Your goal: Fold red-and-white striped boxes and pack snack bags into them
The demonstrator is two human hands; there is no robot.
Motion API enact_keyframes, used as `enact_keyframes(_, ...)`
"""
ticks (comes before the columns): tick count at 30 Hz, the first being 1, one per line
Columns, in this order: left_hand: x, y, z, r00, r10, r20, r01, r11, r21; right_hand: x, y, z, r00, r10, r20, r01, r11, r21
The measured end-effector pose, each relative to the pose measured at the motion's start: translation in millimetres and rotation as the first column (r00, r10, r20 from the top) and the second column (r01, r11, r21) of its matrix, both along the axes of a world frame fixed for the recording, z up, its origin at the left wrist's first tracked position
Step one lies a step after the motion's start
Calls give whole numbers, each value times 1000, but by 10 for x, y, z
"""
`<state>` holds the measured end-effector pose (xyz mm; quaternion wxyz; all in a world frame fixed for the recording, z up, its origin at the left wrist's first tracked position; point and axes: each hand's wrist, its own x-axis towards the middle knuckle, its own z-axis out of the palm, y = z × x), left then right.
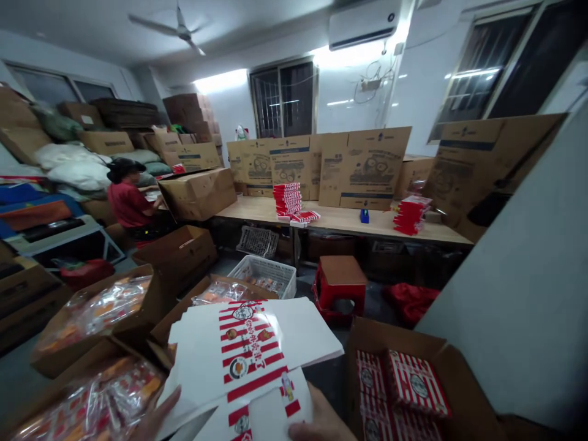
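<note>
A stack of flat, unfolded carton blanks (pixel 199 343), white with a red-striped printed panel, spans the lower middle of the head view between my hands. My left hand (pixel 158 413) grips the stack's left edge; its fingers are partly cut off by the frame. On the other side, my right hand (pixel 321 419) is closed around the near right corner, thumb on top. The topmost blanks lie at different angles, fanned over each other. To the right of my right hand stands an open cardboard box (pixel 459 367) with folded red-striped cartons (pixel 418 383) inside.
Open boxes of plastic-wrapped packets (pixel 114 306) stand at left, near a white crate (pixel 287 278). A red stool (pixel 342 285) is ahead. Against the wall, a worktable (pixel 335 223) bears striped carton stacks (pixel 287 199) and a blue object (pixel 364 215). A person (pixel 131 202) works at left.
</note>
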<state>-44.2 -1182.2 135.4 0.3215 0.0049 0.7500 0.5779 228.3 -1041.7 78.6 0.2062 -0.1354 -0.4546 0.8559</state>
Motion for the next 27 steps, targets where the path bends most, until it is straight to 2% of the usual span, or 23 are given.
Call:
enact_keyframes(4, -323, 756, -1, 996, -69, 58, 65, 996, 66, -183, 619, -99, 993, -59, 105, 54, 997, 54)
enact_keyframes(8, -450, 1330, -125, 979, -169, 116, 157, 982, 103, -208, 1171, -215, 951, -186, 246, 150, 976, 158)
enact_keyframes(13, -467, 2100, -181, 930, -339, 141, 304, 926, 225, -172, 1787, -76, 945, -224, 240, 202, 973, 114)
enact_keyframes(17, -646, 2920, -164, 898, -421, 126, 383, 891, 243, -330, 2403, -4, 914, -306, 267, 262, 947, 187)
enact_keyframes(22, -1109, 4081, -300, 872, -488, -26, 481, 847, 227, -662, 3197, -82, 781, -514, 354, 380, 842, 383)
enact_keyframes(24, -1243, 4519, -355, 824, -565, -32, 555, 797, 239, -750, 3436, -127, 757, -539, 369, 403, 830, 386)
enact_keyframes(27, -1325, 5049, -392, 712, -702, -12, 672, 678, 298, -812, 3700, -177, 747, -554, 367, 429, 824, 371)
